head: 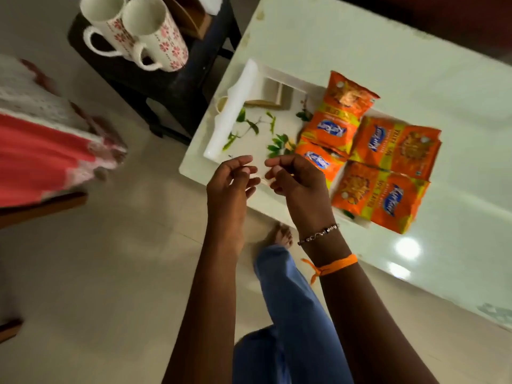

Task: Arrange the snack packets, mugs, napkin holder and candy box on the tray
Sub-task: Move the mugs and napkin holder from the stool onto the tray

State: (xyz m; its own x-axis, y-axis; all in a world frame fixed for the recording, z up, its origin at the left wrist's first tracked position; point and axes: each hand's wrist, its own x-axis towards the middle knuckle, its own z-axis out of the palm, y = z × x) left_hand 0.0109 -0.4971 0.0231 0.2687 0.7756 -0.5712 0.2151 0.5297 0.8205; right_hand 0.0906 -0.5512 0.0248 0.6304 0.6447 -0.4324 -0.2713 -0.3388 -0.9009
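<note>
A white tray [238, 112] with a green leaf print lies on the pale table [415, 51]. Several orange snack packets [393, 146] cover its right half. A small wooden box [273, 97] sits at the tray's far end. Two white mugs [149, 31] with red flowers stand on a dark stool [177, 87] to the left. My left hand [231, 180] and my right hand [297, 176] hover side by side over the tray's near edge, fingers loosely curled, holding nothing that I can see.
A wooden holder [194, 20] stands on the stool behind the mugs. A red and white cloth [41, 139] drapes over furniture at the left. My leg in blue trousers [291, 300] and bare foot stand on the tiled floor below the table's edge.
</note>
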